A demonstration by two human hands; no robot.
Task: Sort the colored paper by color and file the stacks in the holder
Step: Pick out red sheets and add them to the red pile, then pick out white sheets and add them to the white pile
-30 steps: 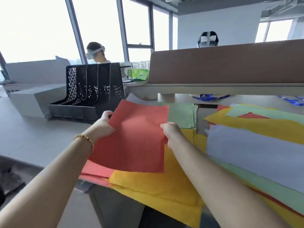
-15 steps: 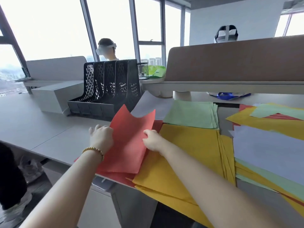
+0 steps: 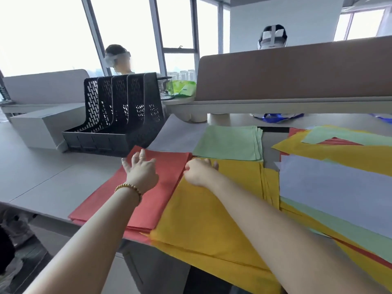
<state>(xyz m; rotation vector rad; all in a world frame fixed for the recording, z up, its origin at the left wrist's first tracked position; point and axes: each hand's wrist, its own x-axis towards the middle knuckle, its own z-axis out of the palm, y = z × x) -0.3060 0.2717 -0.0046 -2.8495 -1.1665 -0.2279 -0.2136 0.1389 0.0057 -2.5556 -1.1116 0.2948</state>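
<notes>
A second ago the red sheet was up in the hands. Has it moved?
Yes. The red sheet has come down flat onto the red stack, in front of the black file holder, with the left hand resting on it.

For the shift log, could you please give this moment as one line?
left hand: open, flat on red stack | right hand: at red stack's right edge, grip unclear | holder: no paper visible inside

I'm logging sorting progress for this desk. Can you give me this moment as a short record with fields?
left hand: fingers spread, resting on the red stack
right hand: at the red stack's right edge, over the yellow stack; grip unclear
green stack: behind the yellow stack
unsorted pile: mixed sheets, at right
black file holder: behind the red stack, no paper visible in its slots
</notes>
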